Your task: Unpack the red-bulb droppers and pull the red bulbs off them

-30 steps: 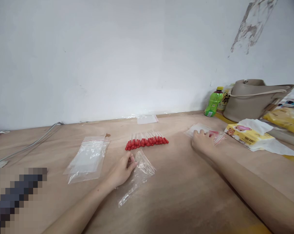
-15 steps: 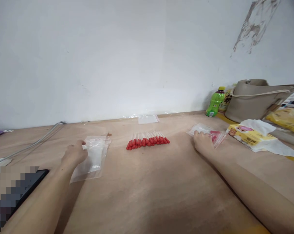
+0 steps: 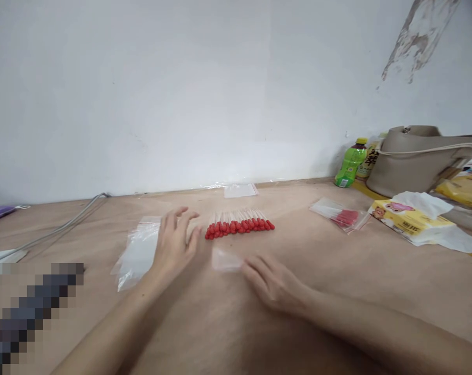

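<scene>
A row of white sticks with red tips (image 3: 239, 226) lies in the middle of the table, red ends toward me. My left hand (image 3: 175, 239) is raised just left of the row, its fingers spread and nothing in them. Partly behind that hand is a stack of clear plastic bags (image 3: 138, 252). In front of the sticks, my right hand (image 3: 273, 281) has its fingers together on the right edge of a small translucent plastic bag (image 3: 225, 259). The bag is slightly blurred. To the right, a clear zip bag with red-tipped sticks (image 3: 341, 214) lies flat, apart from both hands.
Another clear bag (image 3: 240, 190) lies against the wall. On the right are a yellow tissue pack (image 3: 411, 221), a green bottle (image 3: 351, 164) and a beige handbag (image 3: 404, 164). A grey cable (image 3: 72, 221) runs along the left, behind a pixelated dark object (image 3: 33, 307).
My right hand has left the filled bag on the right and come to the centre, onto a small plastic bag. My left hand has moved right from the stack toward the sticks, fingers spread.
</scene>
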`<state>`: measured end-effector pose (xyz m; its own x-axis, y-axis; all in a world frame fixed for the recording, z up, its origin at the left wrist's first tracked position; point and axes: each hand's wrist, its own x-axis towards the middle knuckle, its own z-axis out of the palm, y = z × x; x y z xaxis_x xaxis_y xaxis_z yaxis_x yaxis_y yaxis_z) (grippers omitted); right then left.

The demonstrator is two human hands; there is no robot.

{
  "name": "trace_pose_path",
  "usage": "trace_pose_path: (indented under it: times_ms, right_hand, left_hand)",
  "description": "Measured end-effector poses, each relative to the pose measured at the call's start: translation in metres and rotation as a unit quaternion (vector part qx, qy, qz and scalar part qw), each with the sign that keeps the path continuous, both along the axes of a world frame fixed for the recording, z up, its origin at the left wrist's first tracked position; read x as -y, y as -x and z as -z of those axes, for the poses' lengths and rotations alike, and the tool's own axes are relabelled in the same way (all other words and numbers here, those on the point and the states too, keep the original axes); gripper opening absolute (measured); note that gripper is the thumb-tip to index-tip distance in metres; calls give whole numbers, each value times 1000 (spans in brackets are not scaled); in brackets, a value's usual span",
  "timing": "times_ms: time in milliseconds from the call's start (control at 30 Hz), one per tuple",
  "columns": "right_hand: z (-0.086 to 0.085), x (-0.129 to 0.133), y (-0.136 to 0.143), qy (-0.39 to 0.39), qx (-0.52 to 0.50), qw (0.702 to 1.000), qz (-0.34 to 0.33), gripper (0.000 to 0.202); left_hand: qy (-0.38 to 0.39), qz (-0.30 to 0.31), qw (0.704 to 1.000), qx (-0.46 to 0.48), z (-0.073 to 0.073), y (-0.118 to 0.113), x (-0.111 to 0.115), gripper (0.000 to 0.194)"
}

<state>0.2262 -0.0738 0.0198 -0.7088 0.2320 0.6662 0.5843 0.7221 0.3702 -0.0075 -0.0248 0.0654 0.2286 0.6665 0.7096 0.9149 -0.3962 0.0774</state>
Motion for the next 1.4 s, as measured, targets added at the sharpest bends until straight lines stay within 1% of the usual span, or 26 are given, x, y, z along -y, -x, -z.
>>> trace_pose_path:
  times_ms: [67, 133, 200, 233, 267, 300, 367, 400, 467, 533, 600, 667, 733, 833, 933, 1000, 1100, 1200, 1300, 1400]
  right_hand:
    - [9, 6, 13, 43, 37, 998, -39, 27]
    - [16, 5, 20, 96, 36, 992, -80, 27]
    - [19, 1, 21, 157, -5, 981, -114, 23]
    - [20, -3, 18, 190, -35, 974, -119, 19]
    - [20, -7, 14, 220, -70, 967, -112, 16]
    - [20, -12, 8, 246, -107, 959, -90, 13]
    - [20, -23, -8, 289, -183, 939, -15, 12]
    - [21, -30, -16, 314, -211, 925, 28, 14]
    - [24, -41, -29, 374, -232, 895, 76, 17]
    - [27, -48, -36, 427, -214, 874, 88, 17]
    - [29, -50, -37, 450, -184, 871, 68, 12]
    - [28, -47, -34, 448, -162, 878, 37, 9]
    - [25, -42, -31, 442, -149, 884, 11, 10]
    - [22, -38, -28, 419, -140, 897, -1, 9]
    - [22, -38, -27, 361, -160, 918, 21, 7]
    - [26, -39, -27, 320, -172, 931, 29, 7]
    - [31, -43, -25, 257, -170, 951, 7, 5]
    - [33, -45, -24, 202, -163, 966, -20, 11]
    - [34, -47, -23, 170, -156, 972, -36, 14]
    - [35, -49, -22, 159, -147, 975, -47, 15]
  left_hand:
    - [29, 65, 997, 10, 4, -17, 12, 20]
    - [91, 139, 986, 17, 11, -30, 23, 18]
    - [160, 204, 965, 28, 20, -40, 30, 21]
    - [192, 225, 955, 35, 25, -43, 32, 23]
    - [219, 237, 946, 43, 31, -45, 34, 25]
    - [241, 240, 939, 47, 36, -46, 35, 26]
    - [275, 241, 930, 33, 45, -46, 35, 29]
    - [289, 243, 926, 17, 49, -45, 35, 35]
    - [308, 252, 917, -25, 54, -42, 33, 50]
    - [321, 257, 909, -60, 56, -39, 31, 58]
    - [328, 251, 907, -79, 56, -36, 27, 58]
    - [328, 244, 909, -86, 56, -33, 24, 57]
    - [321, 239, 913, -85, 55, -32, 22, 56]
    - [297, 245, 920, -73, 51, -35, 21, 48]
    - [268, 269, 923, -68, 45, -43, 17, 36]
    - [245, 285, 924, -72, 42, -50, 11, 32]
    - [223, 301, 923, -86, 42, -58, 1, 30]
    - [222, 302, 923, -86, 45, -62, -4, 29]
    - [224, 299, 924, -80, 46, -62, -4, 28]
    - [231, 302, 921, -88, 46, -61, -3, 24]
